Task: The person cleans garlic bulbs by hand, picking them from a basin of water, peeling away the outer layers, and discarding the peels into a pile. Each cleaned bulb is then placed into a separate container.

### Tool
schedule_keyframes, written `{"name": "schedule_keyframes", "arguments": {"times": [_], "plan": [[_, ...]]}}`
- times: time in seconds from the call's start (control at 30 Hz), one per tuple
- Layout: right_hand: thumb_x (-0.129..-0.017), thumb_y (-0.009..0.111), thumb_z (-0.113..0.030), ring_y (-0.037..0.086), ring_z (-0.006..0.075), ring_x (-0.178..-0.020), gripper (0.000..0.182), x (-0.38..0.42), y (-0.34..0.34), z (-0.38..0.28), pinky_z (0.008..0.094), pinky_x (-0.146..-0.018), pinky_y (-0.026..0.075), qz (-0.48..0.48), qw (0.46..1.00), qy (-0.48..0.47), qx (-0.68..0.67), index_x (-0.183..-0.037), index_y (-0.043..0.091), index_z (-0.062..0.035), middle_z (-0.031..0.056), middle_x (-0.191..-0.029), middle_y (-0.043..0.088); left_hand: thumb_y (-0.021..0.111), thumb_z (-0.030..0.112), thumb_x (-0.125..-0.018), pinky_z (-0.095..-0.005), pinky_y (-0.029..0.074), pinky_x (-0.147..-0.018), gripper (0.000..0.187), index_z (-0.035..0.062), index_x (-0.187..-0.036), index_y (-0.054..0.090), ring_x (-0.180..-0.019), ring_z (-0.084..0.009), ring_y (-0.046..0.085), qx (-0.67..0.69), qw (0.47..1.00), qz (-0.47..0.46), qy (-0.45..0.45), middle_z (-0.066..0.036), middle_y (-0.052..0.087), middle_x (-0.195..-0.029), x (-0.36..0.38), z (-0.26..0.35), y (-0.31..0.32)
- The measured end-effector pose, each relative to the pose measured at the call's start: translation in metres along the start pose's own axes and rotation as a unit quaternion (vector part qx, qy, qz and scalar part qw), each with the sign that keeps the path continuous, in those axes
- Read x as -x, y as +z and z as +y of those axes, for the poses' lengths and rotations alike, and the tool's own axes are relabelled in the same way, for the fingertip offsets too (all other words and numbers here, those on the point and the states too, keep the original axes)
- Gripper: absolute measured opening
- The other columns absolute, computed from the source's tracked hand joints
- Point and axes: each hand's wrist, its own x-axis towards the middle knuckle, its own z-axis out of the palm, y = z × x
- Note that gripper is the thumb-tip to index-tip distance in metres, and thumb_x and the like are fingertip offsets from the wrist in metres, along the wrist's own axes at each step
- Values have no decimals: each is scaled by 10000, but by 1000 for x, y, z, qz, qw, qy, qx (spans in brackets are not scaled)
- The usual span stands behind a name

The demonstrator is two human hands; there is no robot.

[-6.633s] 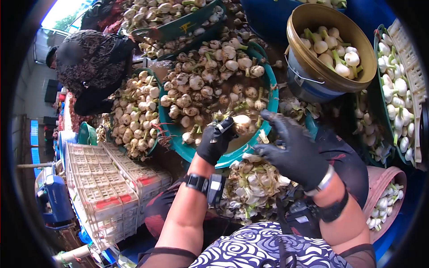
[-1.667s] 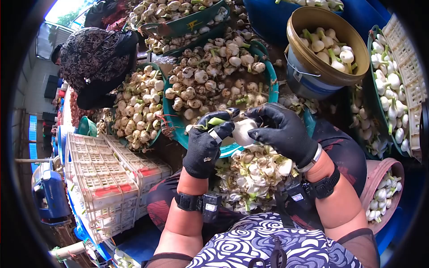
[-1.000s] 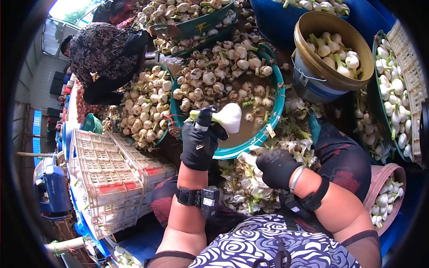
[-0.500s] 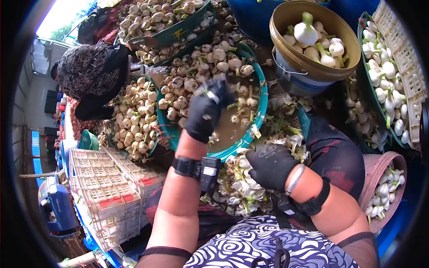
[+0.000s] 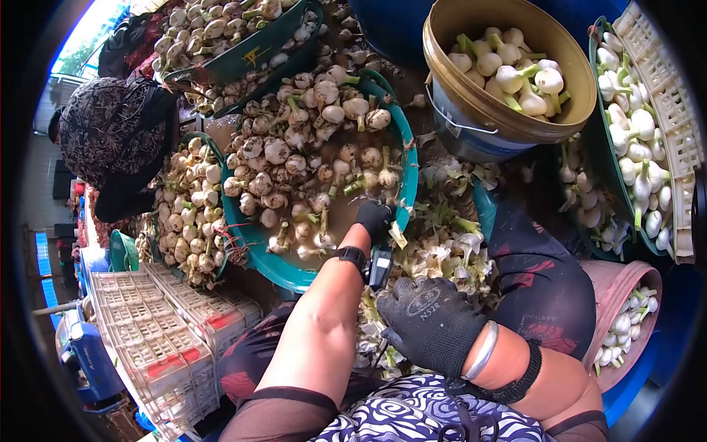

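My left hand (image 5: 374, 222), in a black glove, reaches over the near right side of a teal tub (image 5: 409, 177). Muddy water and many dirty garlic bulbs (image 5: 276, 151) fill this tub. The left fingers are mostly hidden, so their grip does not show. My right hand (image 5: 431, 320), also gloved in black, is held above my lap with its fingers curled closed. What they hold, if anything, is not visible. Below and beyond it lies a heap of garlic peelings (image 5: 449, 254).
A tan-rimmed bucket (image 5: 471, 136) holds clean garlic bulbs. At right are a green basin of white garlic (image 5: 639, 147) and a pink bucket (image 5: 607, 283). White plastic crates (image 5: 140, 309) stand at left. Another person (image 5: 114, 132) crouches at upper left, beside more garlic (image 5: 191, 214).
My left hand has moved down and right, from above the bulbs to the tub's near side. My right hand has lowered slightly. The upright bulb above the bucket's pile no longer stands out there.
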Motion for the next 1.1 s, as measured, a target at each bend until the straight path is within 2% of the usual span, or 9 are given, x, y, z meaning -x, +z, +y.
{"name": "schedule_keyframes", "arguments": {"times": [0.23,0.37,0.5,0.6,0.83,0.87,0.9,1.0,1.1], "plan": [[-800,590,-269,592,306,-847,347,6,-9,-1,431,-730,475,8,1000,25,-11,-1067,560,-50,148,-908,568,604,209,-882,-286,489,-641,221,11,-976,630,-699,-120,607,295,931,-214,23,-69,649,-779,99,8,-40],[-758,642,-252,586,343,-854,345,9,-21,6,430,-759,471,48,997,20,-53,-1028,580,-45,168,-919,577,703,224,-780,-351,465,-854,434,97,-1175,575,-924,-245,627,59,915,-144,373,-87,663,-1018,159,17,-13],[-751,662,-233,592,344,-888,384,15,-40,18,417,-786,468,168,982,50,-72,-1048,579,-5,195,-929,593,686,304,-788,-350,512,-695,304,57,-965,680,-775,-294,662,-85,989,-109,53,-159,659,-998,141,22,-50],[-768,643,-176,584,363,-786,314,11,-50,24,425,-701,461,402,907,55,-113,-1001,568,20,197,-850,577,694,226,-789,-334,508,-658,338,58,-1078,647,-684,-232,649,4,999,-4,40,-136,683,-936,86,-19,-65],[-762,663,-156,601,371,-824,295,7,-59,22,414,-720,467,371,892,76,-245,-980,575,23,215,-891,596,701,158,-768,-294,465,-795,364,67,-1111,616,-908,-220,605,351,936,-17,-35,-140,657,-1000,-11,-69,-15],[-759,667,-117,600,155,-786,330,6,-58,26,283,-704,492,371,894,89,-233,-1041,602,42,124,-911,610,697,137,-758,-302,468,-811,387,89,-1131,610,-945,-251,603,57,997,-44,15,-153,645,-1046,-6,-59,-15],[-759,667,-117,600,155,-786,330,6,-59,27,283,-704,492,371,894,93,-233,-1041,602,42,124,-911,610,694,117,-747,-311,470,-828,414,110,-1152,604,-982,-282,601,-243,966,-66,66,-166,633,-1091,-4,-53,-15],[-762,668,-112,601,147,-792,327,7,-62,27,282,-698,491,359,888,101,-269,-1038,600,50,116,-912,613,697,138,-730,-378,487,-848,508,90,-1217,561,-1027,-339,594,-119,949,39,290,-191,606,-1143,6,-66,-11],[-747,668,-147,600,367,-811,307,5,-56,25,404,-711,473,373,883,56,-278,-990,580,18,207,-889,594,676,122,-754,-397,478,-887,505,57,-1236,539,-1043,-359,583,-119,920,110,358,-208,598,-1143,77,9,-57]]}}
